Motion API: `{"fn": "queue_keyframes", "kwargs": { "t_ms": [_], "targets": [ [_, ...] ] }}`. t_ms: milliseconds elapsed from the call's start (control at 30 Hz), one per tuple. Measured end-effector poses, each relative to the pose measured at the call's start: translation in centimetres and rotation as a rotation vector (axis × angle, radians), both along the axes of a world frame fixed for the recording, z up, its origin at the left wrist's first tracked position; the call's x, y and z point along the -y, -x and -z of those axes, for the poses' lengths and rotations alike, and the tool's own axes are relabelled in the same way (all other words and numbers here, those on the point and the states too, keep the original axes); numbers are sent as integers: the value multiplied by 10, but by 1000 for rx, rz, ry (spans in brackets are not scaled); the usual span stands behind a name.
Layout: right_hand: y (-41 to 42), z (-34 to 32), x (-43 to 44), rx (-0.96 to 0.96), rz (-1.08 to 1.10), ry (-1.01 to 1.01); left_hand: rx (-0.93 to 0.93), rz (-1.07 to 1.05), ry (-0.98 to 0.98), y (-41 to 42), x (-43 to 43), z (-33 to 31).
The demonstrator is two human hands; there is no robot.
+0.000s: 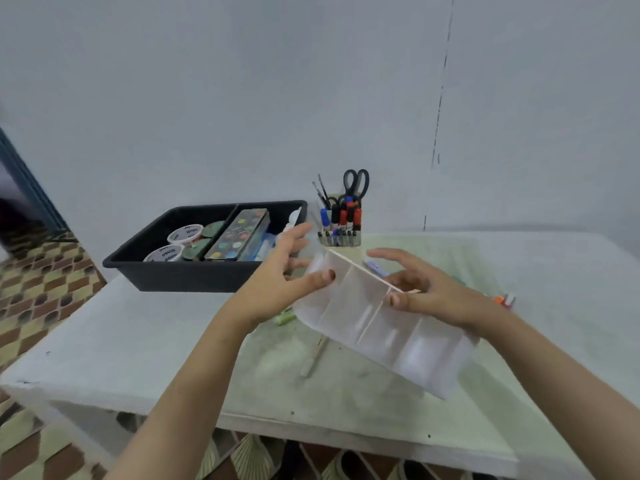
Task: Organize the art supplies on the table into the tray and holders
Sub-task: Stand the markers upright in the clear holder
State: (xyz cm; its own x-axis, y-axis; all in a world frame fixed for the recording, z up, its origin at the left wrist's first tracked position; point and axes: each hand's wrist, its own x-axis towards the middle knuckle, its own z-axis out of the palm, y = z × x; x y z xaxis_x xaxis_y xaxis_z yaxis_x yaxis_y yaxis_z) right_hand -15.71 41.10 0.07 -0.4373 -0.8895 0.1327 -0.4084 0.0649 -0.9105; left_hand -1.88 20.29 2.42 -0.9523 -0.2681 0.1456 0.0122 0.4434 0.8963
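I hold a translucent white divided holder (388, 334) tilted above the middle of the table. My left hand (277, 282) pinches its left end, thumb on the near wall and fingers behind. My right hand (429, 292) grips the far wall near a divider, thumb in front. Its compartments look empty. The black tray (194, 275) at the back left holds paint jars (185, 234), a watercolour palette (239, 237) and a white bottle (292, 220). A small pen holder (341, 237) behind my hands holds markers and black scissors (356, 183).
Loose on the white table (121, 341): a green item (285, 318) under my left wrist, a thin wooden stick (315, 355), a pale purple piece (375, 268), and an orange and red item (505, 301) at the right. A wall stands behind; patterned floor lies to the left.
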Motion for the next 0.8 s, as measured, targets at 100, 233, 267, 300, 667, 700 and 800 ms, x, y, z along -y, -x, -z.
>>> {"fn": "queue_keyframes", "kwargs": {
  "t_ms": [100, 233, 267, 300, 667, 700, 800],
  "targets": [
    [9, 5, -14, 84, 153, 132, -95, 9, -106, 17, -24, 11],
    [23, 10, -21, 83, 321, 232, -185, 41, -237, 45, -48, 30],
    [26, 11, -22, 101, 360, 262, -184, 55, -260, 53, -52, 35],
    [29, 11, -23, 111, 402, 297, -174, 71, -294, 61, -56, 40],
    [80, 19, 3, -175, 698, 281, -235, 85, -290, 149, -70, 42],
    [86, 18, 6, -218, 701, 259, -246, 70, -248, 157, -67, 42],
    [104, 17, 16, -416, 715, 222, -285, 36, -56, 177, -58, 43]
  ]
}}
